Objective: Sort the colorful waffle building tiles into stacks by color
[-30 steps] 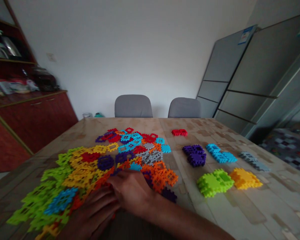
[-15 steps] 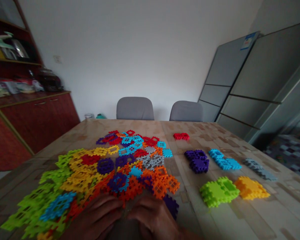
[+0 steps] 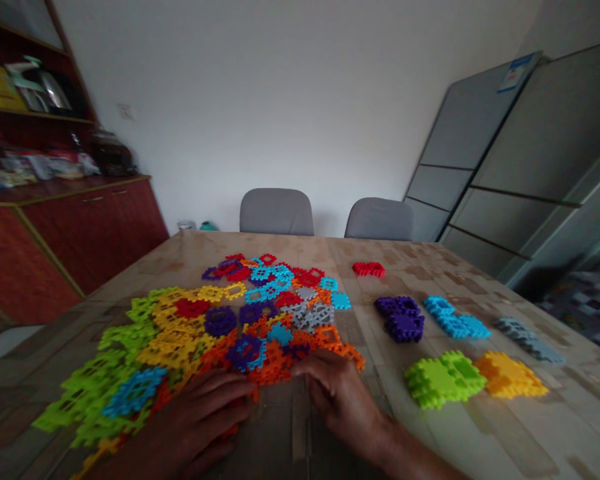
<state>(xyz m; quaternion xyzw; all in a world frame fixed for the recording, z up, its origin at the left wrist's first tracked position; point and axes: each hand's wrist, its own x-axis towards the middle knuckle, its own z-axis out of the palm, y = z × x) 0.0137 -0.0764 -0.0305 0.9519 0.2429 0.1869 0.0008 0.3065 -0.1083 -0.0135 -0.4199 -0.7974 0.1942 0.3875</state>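
Toothed plastic building tiles lie in a wide loose pile in front of me, with lime green tiles [image 3: 85, 387] at the left, yellow tiles [image 3: 173, 340] beside them and orange tiles [image 3: 275, 367] nearest my hands. My left hand [image 3: 205, 413] rests on the near edge of the pile, fingers stretched out and together over some orange tiles. At the pile's near right edge, my right hand [image 3: 337, 390] has its fingers curled down by the orange tiles. Its palm side is hidden, so whatever it may grip does not show.
Sorted stacks stand on the table's right side: red [image 3: 369, 269], purple [image 3: 400, 319], light blue [image 3: 456, 318], grey [image 3: 527, 339], lime green [image 3: 445, 379] and yellow [image 3: 511, 375]. Two grey chairs [image 3: 276, 212] are behind the far edge.
My hands have moved apart; the right one went right and forward to the pile's edge. The purple tile that lay by my right hand no longer shows. The view has shifted slightly.
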